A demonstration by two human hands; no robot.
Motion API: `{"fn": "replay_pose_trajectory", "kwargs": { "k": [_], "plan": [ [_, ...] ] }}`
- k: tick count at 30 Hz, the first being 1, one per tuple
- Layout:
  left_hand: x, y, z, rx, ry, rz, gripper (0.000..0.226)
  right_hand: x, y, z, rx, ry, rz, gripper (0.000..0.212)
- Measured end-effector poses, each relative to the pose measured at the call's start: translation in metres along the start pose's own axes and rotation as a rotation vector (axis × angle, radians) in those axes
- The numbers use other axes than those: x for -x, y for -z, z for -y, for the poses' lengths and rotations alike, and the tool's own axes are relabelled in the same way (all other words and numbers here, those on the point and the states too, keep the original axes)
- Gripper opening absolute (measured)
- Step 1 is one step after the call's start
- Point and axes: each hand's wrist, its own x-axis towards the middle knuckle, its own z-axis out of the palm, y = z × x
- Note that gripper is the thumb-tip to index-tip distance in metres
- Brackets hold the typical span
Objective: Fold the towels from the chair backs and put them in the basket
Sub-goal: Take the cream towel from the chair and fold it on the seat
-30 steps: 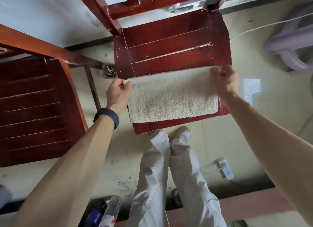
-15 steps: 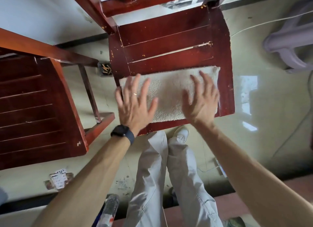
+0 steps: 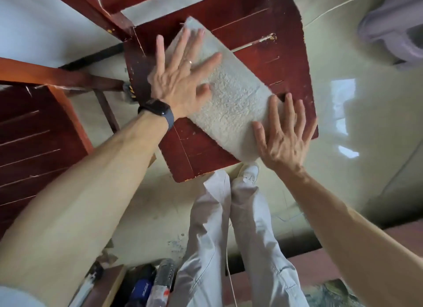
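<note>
the one towel (image 3: 229, 96) now lies diagonal on the chair seat (image 3: 286, 61) — no longer square — my left hand (image 3: 176, 82) and right hand (image 3: 283, 139) flat, fingers spread, gripping nothing.

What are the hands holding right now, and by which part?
Nothing is gripped: the left hand lies flat on the towel, the right hand flat at its near corner.
</note>
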Motion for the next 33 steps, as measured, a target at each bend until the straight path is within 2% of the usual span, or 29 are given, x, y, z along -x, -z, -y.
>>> {"fn": "replay_pose_trajectory", "kwargs": {
  "k": [3,6,9,12,15,17,21,23,26,30,33],
  "plan": [
    [-0.041,0.033,-0.022,-0.075,-0.085,0.047,0.070,0.058,-0.001,0.016,-0.014,-0.039,0.088,0.073],
    [-0.041,0.039,-0.056,-0.018,0.000,0.088,0.075,0.078,0.003,0.029,-0.089,-0.074,0.186,0.069],
    [0.006,0.031,-0.074,0.167,0.262,0.062,0.078,0.070,0.012,0.033,-0.260,-0.170,0.192,0.059],
    [0.068,0.025,-0.100,0.365,0.669,-0.045,0.064,0.054,0.018,0.031,-0.473,-0.281,0.158,0.053],
    [0.117,0.014,-0.124,0.619,1.045,-0.011,0.046,0.036,0.016,0.027,-0.561,-0.427,0.291,0.036],
    [0.138,0.006,-0.131,0.734,1.163,0.055,0.036,0.030,0.013,0.025,-0.566,-0.489,0.382,0.035],
    [0.153,-0.001,-0.127,0.941,1.198,0.093,0.025,0.035,0.008,0.016,-0.628,-0.468,0.400,0.024],
    [0.159,0.001,-0.123,1.162,1.237,0.152,0.019,0.043,0.010,0.012,-0.734,-0.495,0.376,0.022],
    [0.174,0.012,-0.119,1.495,1.291,0.223,0.022,0.061,0.017,0.006,-0.918,-0.562,0.378,0.026],
    [0.205,0.038,-0.122,1.535,1.256,0.318,0.036,0.096,0.035,-0.003,-1.030,-0.644,0.420,0.038],
    [0.223,0.057,-0.123,1.660,1.232,0.335,0.033,0.116,0.048,-0.005,-1.056,-0.697,0.415,0.040]
  ]
}}
